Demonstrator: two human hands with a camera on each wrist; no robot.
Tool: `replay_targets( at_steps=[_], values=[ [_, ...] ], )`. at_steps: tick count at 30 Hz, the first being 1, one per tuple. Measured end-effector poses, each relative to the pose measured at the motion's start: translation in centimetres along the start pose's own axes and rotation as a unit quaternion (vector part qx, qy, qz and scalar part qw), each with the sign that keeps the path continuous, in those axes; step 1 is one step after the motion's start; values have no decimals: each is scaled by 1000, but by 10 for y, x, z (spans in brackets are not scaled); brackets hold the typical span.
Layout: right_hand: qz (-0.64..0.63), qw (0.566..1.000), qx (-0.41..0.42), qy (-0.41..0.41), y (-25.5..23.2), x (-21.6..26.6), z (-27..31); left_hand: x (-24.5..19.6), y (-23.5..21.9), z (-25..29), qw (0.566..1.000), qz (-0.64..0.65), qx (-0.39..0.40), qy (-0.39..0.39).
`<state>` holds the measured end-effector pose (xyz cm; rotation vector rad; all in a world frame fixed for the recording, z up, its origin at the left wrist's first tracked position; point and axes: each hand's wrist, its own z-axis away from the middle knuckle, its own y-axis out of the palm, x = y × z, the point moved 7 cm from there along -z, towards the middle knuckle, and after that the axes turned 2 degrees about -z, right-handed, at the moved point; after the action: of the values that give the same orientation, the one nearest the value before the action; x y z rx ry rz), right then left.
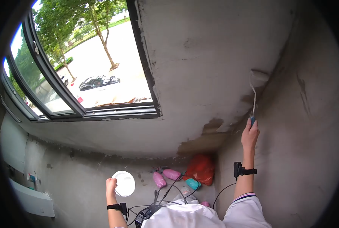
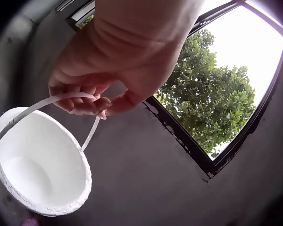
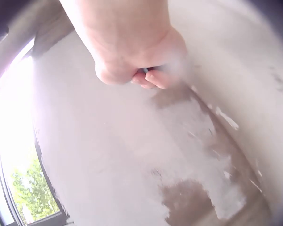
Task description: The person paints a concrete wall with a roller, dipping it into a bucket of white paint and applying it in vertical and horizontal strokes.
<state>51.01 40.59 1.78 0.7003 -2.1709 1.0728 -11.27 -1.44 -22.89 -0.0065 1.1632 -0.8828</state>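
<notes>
My right hand is raised and wrapped tight round the blue grip of a paint roller, whose thin wire shank runs up to a pale sleeve lying against the wall right at the inside corner where it meets the side wall. In the right wrist view the fingers are curled closed, though the handle itself is almost hidden inside the fist.

My left hand hangs low near the foot of the wall, fingers hooked round the thin white bail of a small white bucket. The bucket dangles from that strap, tilted so its white interior faces the wrist camera.

I judge the roller to be light but top-heavy: the shank is slender and will likely flex if I lean on it, and a wet sleeve would drag and may skid on a smooth skim. The grip at the bottom end is the only sensible hold, and I have it. The bucket looks like thin plastic, light, free to swing on its narrow bail, so any paint inside could slop. I cannot tell how full it is. The bail is the right place to carry it, though it may bite into the fingers.

On the floor in the corner lie a red bag, 2 pink bottles and a teal object. A window shows trees and a parked car. I can read no brand, label or writing anywhere.
</notes>
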Motion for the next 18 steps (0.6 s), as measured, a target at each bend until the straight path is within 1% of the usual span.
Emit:
replay_targets(
  at_steps=[2,4,5,6,7,9,10,11,12,14,15,16,17,18],
  values=[
    [7,1000,-20,-16,-4,4,-11,30,3,-12,997,18,24,-70],
    [-11,1000,-12,-18,1,0,-3,45,4,-14,997,-27,16,-74],
    [-5,999,28,31,10,-13,8,56,4,-18,997,-28,23,-69],
    [0,998,47,48,21,-29,22,71,3,-23,996,-11,32,-85],
    [38,995,67,70,35,-54,41,81,3,-25,994,7,40,-102],
    [99,985,102,98,55,-93,79,88,7,-21,993,24,50,-101],
    [98,985,103,98,56,-104,91,92,7,-18,992,40,58,-100],
    [128,978,122,110,59,-116,101,98,5,-20,991,43,64,-107],
    [157,970,141,123,60,-121,106,98,3,-18,991,43,62,-106],
    [160,971,137,116,57,-129,109,101,-6,-16,988,81,31,-127],
    [152,975,130,98,52,-123,104,99,-10,-16,989,77,33,-124],
    [143,979,122,79,48,-117,97,104,-15,-17,983,96,26,-152],
    [142,979,119,82,44,-113,90,109,-21,-18,977,116,17,-180],
    [116,986,96,66,35,-99,79,111,-25,-19,977,114,19,-177]
  ],
)
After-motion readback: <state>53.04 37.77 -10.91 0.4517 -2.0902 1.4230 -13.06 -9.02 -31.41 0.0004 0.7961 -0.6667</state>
